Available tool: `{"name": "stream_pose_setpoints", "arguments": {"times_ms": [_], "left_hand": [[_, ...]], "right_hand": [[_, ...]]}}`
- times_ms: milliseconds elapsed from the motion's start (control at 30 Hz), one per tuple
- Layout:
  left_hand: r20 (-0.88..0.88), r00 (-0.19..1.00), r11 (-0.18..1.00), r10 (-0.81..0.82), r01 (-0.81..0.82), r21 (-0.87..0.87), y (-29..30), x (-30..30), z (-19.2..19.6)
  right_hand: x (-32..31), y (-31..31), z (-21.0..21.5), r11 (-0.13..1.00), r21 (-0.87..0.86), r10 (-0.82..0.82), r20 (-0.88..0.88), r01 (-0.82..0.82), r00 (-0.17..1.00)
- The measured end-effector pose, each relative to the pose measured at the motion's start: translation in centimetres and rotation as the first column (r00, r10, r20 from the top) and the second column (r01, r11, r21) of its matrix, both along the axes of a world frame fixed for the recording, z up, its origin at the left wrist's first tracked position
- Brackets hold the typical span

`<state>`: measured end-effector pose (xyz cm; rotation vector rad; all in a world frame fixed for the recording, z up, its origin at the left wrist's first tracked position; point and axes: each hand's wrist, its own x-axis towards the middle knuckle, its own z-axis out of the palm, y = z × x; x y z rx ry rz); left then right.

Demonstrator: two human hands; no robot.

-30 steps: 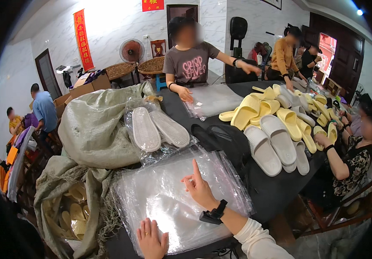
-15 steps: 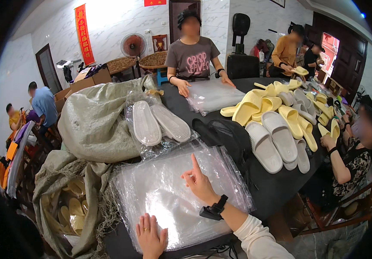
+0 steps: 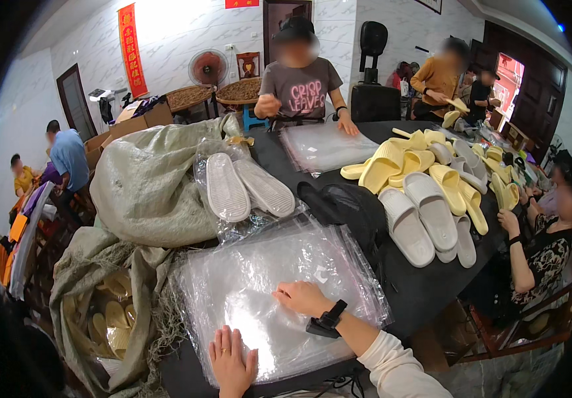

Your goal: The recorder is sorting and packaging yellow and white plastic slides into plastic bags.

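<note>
A stack of clear plastic bags (image 3: 326,265) lies on the dark table in front of me. My left hand (image 3: 231,361) rests flat on its near left edge, fingers stretched out, a ring on one of them. Over the middle of the stack is my right hand (image 3: 302,298), its fingers curled into a fist with nothing visible in it. A black band with a small device (image 3: 329,320) sits on my right wrist. Just beyond the stack, a pair of grey slippers (image 3: 229,189) lies soles up in a clear bag.
Yellow slippers (image 3: 382,166) and grey slippers (image 3: 405,225) are heaped on the right. To the left stand a full woven sack (image 3: 146,186) and an open sack (image 3: 77,265) with bagged yellow slippers. A co-worker (image 3: 299,79) faces me behind another bag stack (image 3: 326,149); others work at right.
My right hand has curled its raised index finger into a fist over the bags. My left hand stays put. The co-worker opposite has lifted one hand off their bags.
</note>
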<state>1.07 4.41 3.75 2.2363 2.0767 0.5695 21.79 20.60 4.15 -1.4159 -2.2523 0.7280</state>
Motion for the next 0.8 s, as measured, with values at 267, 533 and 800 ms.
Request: {"name": "stream_pose_setpoints", "arguments": {"times_ms": [267, 533, 800], "left_hand": [[0.077, 0.997, 1.0, 0.017, -0.017, 0.009, 0.1, -0.5, -1.5], [0.08, 0.997, 1.0, 0.015, -0.015, 0.009, 0.2, -0.4, -1.4], [0.073, 0.997, 1.0, 0.018, -0.019, 0.02, 0.1, -0.5, -1.4]], "right_hand": [[-0.2, -0.1, -0.1, 1.0, 0.003, 0.001, 0.017, -0.001, 1.0], [-0.1, 0.0, -0.4, 1.0, 0.012, 0.002, 0.018, -0.002, 1.0], [-0.1, -0.2, 0.2, 1.0, 0.002, 0.0, 0.022, 0.0, 1.0]]}}
